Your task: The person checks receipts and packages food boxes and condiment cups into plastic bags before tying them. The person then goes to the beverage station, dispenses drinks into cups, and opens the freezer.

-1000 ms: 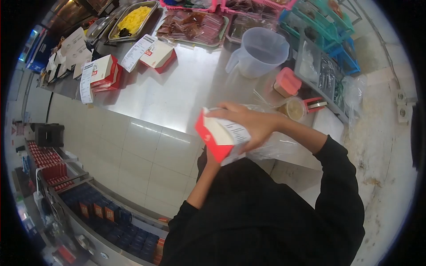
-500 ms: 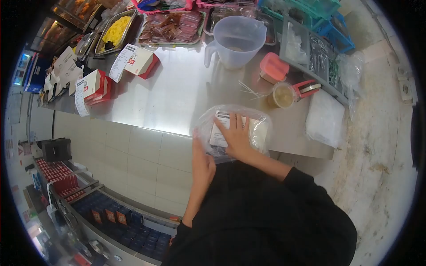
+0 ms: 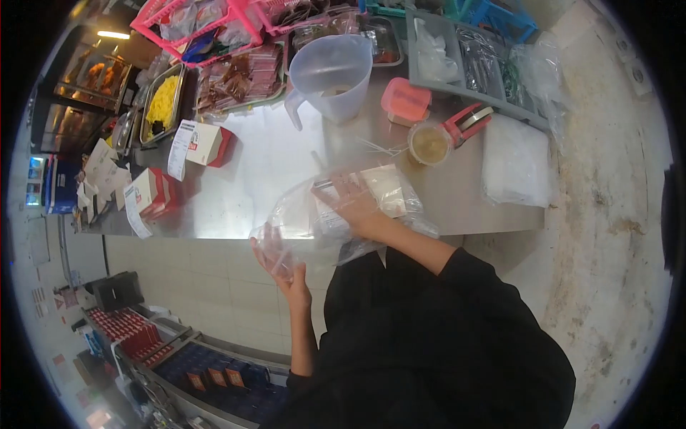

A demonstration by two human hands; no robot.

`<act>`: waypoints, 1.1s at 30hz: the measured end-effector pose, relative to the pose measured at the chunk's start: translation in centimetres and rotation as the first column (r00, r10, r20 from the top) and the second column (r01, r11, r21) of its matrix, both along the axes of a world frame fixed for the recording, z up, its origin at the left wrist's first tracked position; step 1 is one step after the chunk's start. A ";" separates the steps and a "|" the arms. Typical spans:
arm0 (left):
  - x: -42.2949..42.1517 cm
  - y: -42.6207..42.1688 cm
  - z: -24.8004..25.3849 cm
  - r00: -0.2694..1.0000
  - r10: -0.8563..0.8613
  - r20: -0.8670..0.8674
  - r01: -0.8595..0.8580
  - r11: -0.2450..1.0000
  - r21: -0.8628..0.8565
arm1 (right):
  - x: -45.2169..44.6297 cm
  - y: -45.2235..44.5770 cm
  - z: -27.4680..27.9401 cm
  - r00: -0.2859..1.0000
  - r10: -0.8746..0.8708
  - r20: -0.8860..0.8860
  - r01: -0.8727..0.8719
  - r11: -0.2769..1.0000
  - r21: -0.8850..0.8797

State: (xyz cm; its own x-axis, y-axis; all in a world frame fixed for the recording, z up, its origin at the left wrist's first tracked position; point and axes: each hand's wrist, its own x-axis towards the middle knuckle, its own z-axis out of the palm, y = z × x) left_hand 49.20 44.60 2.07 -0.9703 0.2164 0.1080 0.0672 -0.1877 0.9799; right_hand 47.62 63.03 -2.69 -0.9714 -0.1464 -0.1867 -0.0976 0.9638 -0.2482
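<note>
Clear plastic bag (image 3: 291, 207) now stretches farther leftward over your open left hand (image 3: 279, 259), giving slack film to work with, while your ungripping right hand (image 3: 357, 205) lies spread on the bagged cream box (image 3: 386, 187), at the steel counter (image 3: 246, 168)'s near edge.

Packing bench (image 3: 246, 193), seen from above in the head view. A clear plastic bag (image 3: 289, 211) at the front edge encloses a pale carton (image 3: 386, 187). The right grip (image 3: 350, 204) lies spread over the carton; whether film covers it cannot be told. The left grip (image 3: 277, 257), fingers apart, is against the bag's left end. Beyond: translucent measuring jug (image 3: 313, 79), pink-lidded container (image 3: 406, 96), lidded cup (image 3: 430, 145) and, touching it, red tape dispenser (image 3: 457, 129). Left: red-and-white cartons (image 3: 207, 145) bearing receipts (image 3: 181, 150); behind, yellow food (image 3: 162, 104) in a metal tray (image 3: 146, 98).
</note>
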 end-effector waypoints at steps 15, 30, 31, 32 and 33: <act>-3.7 3.8 -11.0 0.969 -0.036 0.244 0.145 0.885 -0.443 | 4.4 4.6 -0.9 0.963 -0.211 0.166 0.248 0.935 -0.253; -1.2 3.9 15.5 0.969 0.247 0.016 -0.166 0.692 -0.702 | -8.7 37.0 14.9 0.783 -0.565 -0.262 0.279 0.695 -0.663; -1.7 2.4 14.3 0.968 0.250 0.003 -0.178 0.695 -0.697 | -11.9 39.6 8.8 0.741 -0.580 -0.338 0.358 0.767 -0.532; -2.0 2.6 14.1 0.963 0.265 0.035 -0.176 0.726 -0.665 | -14.6 41.6 3.4 0.699 -0.584 -0.413 0.444 0.807 -0.391; -2.3 3.6 14.3 0.956 0.282 0.081 -0.172 0.763 -0.624 | -16.4 40.9 0.3 0.746 -0.521 -0.414 0.436 0.853 -0.288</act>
State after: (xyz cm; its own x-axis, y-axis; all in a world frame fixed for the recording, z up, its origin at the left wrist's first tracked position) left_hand 46.92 48.25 16.34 -0.9905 -0.0455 -0.1296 -0.1362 0.4463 0.8845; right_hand 31.25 103.94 -2.41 -0.8828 0.3750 0.2828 0.2225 0.8642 -0.4513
